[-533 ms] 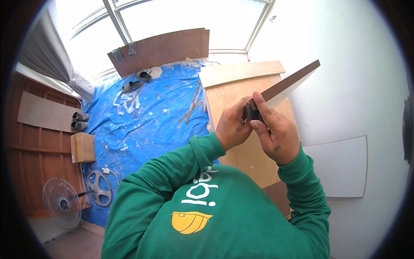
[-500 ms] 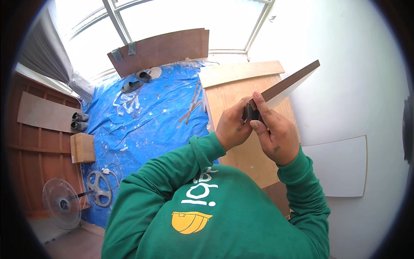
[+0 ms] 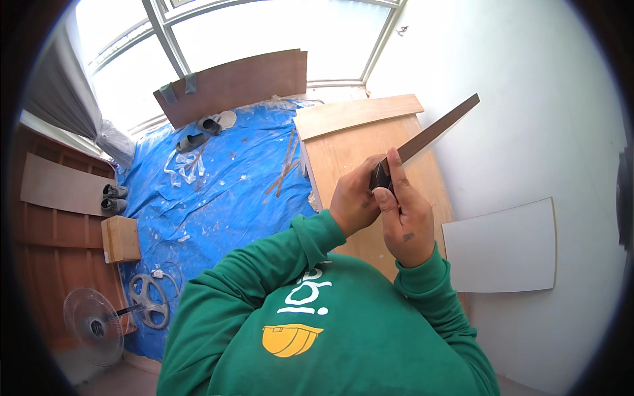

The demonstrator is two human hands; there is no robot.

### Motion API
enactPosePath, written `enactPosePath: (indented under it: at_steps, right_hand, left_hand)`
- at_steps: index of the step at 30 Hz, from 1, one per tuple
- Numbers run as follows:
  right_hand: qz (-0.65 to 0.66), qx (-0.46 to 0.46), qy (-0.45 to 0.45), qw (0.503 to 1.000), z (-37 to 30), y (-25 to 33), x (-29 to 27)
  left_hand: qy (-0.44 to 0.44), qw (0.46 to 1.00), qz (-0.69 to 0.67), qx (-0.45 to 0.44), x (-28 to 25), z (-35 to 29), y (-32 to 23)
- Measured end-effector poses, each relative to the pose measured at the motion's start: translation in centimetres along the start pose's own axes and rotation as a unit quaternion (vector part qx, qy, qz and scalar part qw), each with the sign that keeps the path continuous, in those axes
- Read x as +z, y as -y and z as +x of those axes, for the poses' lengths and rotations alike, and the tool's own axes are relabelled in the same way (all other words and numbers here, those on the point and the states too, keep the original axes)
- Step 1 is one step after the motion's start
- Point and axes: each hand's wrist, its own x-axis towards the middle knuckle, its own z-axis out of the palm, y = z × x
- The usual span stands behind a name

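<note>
Gripping the dark brown board by its near end, both hands on it, and off it goes, up and rightward beyond the grip, narrow brown edge facing us

Left hand closed round the near end from the left, fingertips hidden, prob taking the weight b/c so much length sticks out past it

Right hand also has hold, just beside the left: index laid straight along the board, thumb in at the dark near end; looks like it's steadying, poss feeling the edge, & that long finger wd help stop a twist

Dark bit btwn the hands is too shadowed to tell apart, can't say if it's board or a separate piece

Under the grip & beyond it, a pale wood unit, w/ a loose light plank across its far end, prob parked there b/c it's flat; can't tell if the board touches the unit

Right of the grip, a white panel stands by the wall, upright prob to save floor space

Well left, a blue sheet over the floor, likely to catch dirt, & past it, by the window, a brown panel propped on edge, out of the way
</note>
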Motion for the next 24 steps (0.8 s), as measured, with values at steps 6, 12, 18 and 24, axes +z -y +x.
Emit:
enactPosePath:
  at_steps: [6,12,18,24]
  right_hand:
    - [-0.126,-0.021,0.130,0.983,1.3,-0.1,-4.3]
    - [-0.076,-0.034,0.201,0.976,3.1,-0.7,-6.6]
    - [-0.055,-0.044,0.173,0.982,3.2,-1.7,-5.9]
    - [-0.099,-0.107,0.231,0.962,4.9,-2.9,-7.2]
  left_hand:
    - [0.018,1.000,0.003,0.014,0.2,-0.2,0.3]
    - [0.040,0.999,-0.025,0.007,0.4,-0.2,0.4]
    - [0.044,0.999,-0.014,-0.009,-0.1,0.1,0.2]
    - [0.049,0.998,0.043,0.019,-0.3,0.3,0.1]
